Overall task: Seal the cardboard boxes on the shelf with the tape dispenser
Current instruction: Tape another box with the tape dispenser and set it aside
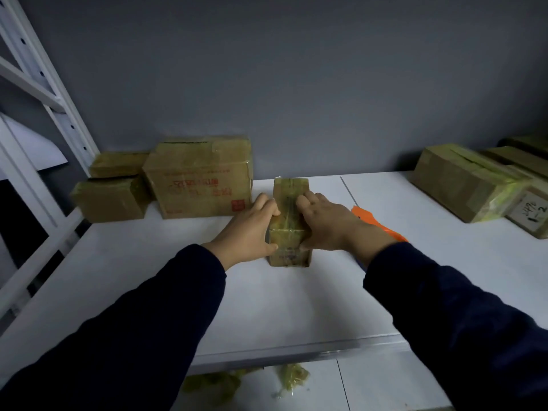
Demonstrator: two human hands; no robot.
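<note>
Box in play: the small, narrow brown cardboard box wrapped in yellowish tape (289,221) sits mid-shelf on the white shelf board (148,271), long side running away from you.
Left hand: your left hand (249,229) is clamped on the box's left flank, fingers curled over the top edge, thumb low at the near corner.
Right hand: your right hand (323,223) mirrors it on the right flank, fingers bent onto the taped top, thumb pressing the near side.
Grip: both hands squeeze inward on the box; it rests on the board.
Tape tool: the orange plastic tape dispenser (376,225) lies on the board just behind your right wrist, partly hidden, nobody holding it.
Back left: a large brown carton with red print (198,180) against the grey wall, two smaller cartons (111,197) beside it.
Far right: a long taped carton (465,185), well apart.
Lower board: scraps of crumpled yellowish tape (292,378).
</note>
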